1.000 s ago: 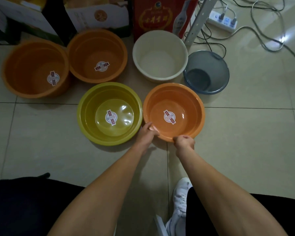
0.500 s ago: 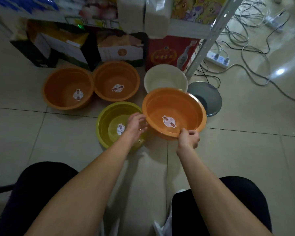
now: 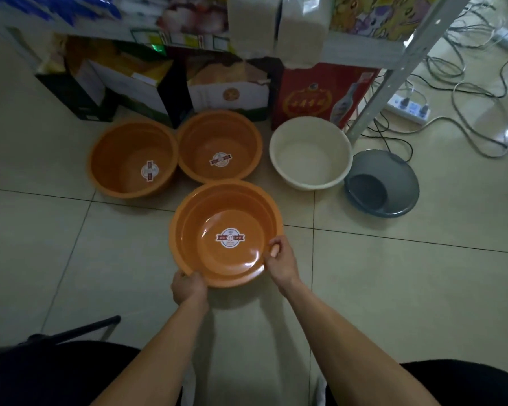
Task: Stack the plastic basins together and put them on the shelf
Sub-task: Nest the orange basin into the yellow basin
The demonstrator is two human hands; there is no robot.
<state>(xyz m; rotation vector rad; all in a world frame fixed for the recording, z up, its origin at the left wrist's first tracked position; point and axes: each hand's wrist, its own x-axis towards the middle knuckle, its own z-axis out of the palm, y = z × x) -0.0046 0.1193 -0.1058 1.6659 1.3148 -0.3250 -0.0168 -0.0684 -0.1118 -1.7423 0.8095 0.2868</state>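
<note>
A: Basins on the tiled floor (image 3: 393, 288): state count and contents.

B: Five visible. Near orange basin (image 3: 226, 232) sits in front, round label at the bottom, otherwise nothing in it. Behind it, two more orange basins: left orange basin (image 3: 132, 159) and middle orange basin (image 3: 219, 145), rims touching or nearly so, each holding only a label. White basin (image 3: 310, 153) stands to the right, nothing inside. Grey-blue basin (image 3: 381, 183) lies just beside it, tilted against the shelf post (image 3: 393, 74).

A: State of the hands?

B: Left hand (image 3: 188, 288) is closed over the near rim of the near orange basin. Right hand (image 3: 282, 260) pinches the same rim at its right side, thumb inside.

A: Shelf (image 3: 361, 54) status?

B: Carries bags and packages; cartons (image 3: 229, 89) and a red box (image 3: 320, 95) stand on the floor beneath it. No basin on it.
</note>
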